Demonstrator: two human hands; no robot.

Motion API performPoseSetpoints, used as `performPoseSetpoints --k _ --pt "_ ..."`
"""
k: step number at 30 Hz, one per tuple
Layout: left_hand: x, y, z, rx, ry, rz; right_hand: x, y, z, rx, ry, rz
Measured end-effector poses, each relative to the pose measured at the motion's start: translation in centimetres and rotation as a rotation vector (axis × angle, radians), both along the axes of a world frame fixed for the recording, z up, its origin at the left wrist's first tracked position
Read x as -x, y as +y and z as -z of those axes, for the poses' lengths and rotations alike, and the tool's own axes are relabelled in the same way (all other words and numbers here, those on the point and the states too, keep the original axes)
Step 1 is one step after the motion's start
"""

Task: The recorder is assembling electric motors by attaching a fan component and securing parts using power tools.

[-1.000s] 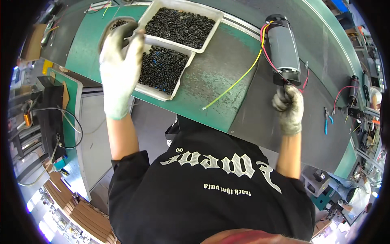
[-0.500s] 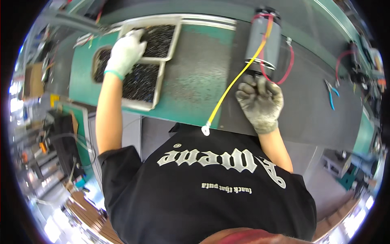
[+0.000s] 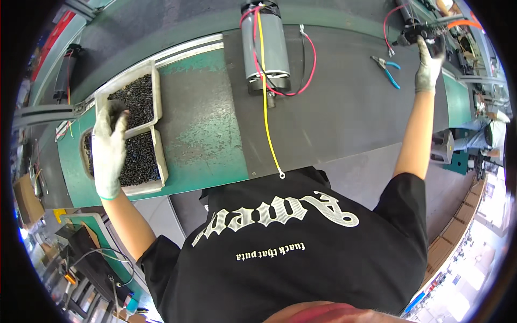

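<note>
My left hand (image 3: 110, 148), in a whitish glove with darkened fingertips, is over two pale bins of small black parts, probably screws. Its fingers curl together above the far bin (image 3: 158, 97), and whatever is in them is hidden. At the far right, my gloved right hand (image 3: 428, 72) is wrapped round a black tool (image 3: 423, 33) with an orange hose. A grey cylindrical motor (image 3: 266, 46) lies on the dark bench between my hands. Its yellow wire (image 3: 267, 124) runs toward me and ends in a ring terminal. Red and black leads loop beside it.
Blue-handled pliers (image 3: 389, 72) lie on the dark mat short of my right hand. Another motor with a red lead (image 3: 385, 32) is close to the black tool. The near bin (image 3: 160, 161) stands on the green board (image 3: 202, 145). A metal frame bar (image 3: 48, 113) crosses at the left.
My right hand has left the motor's shaft end and moved far right onto the black tool. My left hand has drawn back slightly over the bins. The view has shifted to the right.
</note>
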State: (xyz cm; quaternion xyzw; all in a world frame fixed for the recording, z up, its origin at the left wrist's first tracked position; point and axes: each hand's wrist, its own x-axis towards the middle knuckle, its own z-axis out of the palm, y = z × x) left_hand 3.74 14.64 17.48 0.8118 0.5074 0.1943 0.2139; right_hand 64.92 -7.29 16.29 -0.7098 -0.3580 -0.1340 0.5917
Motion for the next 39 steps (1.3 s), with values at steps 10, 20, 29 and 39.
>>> performPoseSetpoints --k 10,20,29,39 --pt "-8.9 -10.0 2.6 0.844 -1.556 0.331 7.1 3.8 -3.9 -0.167 0.357 -0.756" --pt "-12.8 -11.6 4.6 1.306 -1.728 0.229 27.3 6.0 -7.0 -0.534 0.611 -1.143" --pt "-13.1 -12.7 3.8 1.197 -1.589 0.107 29.5 6.3 -6.0 -0.524 0.613 -1.085" --pt "-14.0 -12.2 8.9 1.794 -1.478 0.516 31.5 6.1 -3.7 -0.502 0.623 -0.902"
